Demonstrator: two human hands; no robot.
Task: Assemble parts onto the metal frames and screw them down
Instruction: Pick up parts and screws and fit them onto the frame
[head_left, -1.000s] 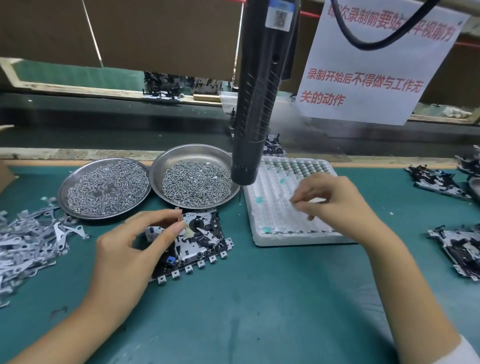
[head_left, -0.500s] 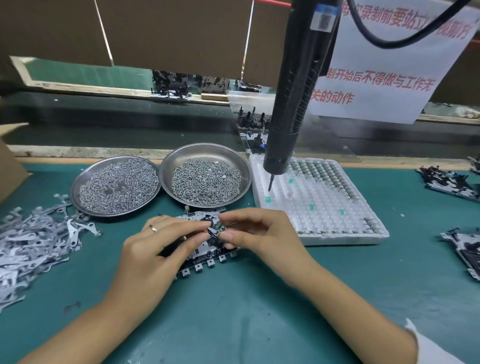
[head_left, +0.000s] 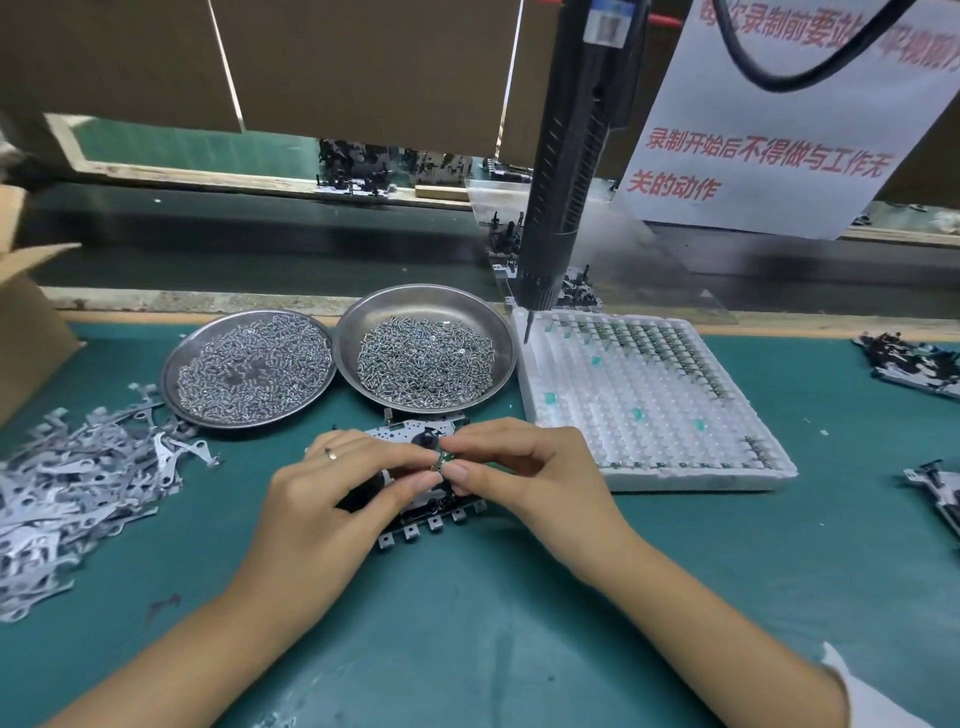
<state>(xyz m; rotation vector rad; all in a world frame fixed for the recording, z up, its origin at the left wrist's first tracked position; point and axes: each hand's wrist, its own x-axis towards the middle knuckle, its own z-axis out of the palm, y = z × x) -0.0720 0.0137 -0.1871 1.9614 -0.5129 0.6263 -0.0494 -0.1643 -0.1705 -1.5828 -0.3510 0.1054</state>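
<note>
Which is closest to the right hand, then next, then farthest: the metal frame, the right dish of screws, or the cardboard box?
From the right hand:
1. Metal frame, touching, right under it.
2. Right dish of screws, just behind.
3. Cardboard box, far left edge.

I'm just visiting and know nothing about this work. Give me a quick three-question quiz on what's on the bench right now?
1. True or false: the right hand grips the hanging screwdriver.
2. How many round metal dishes of screws are there?
3. What lies left of the dishes? A) a pile of flat metal pieces B) a white tray C) a sign

Key: 1 false, both it and the left hand pinch a small part over the metal frame; 2 two; 3 A.
</note>
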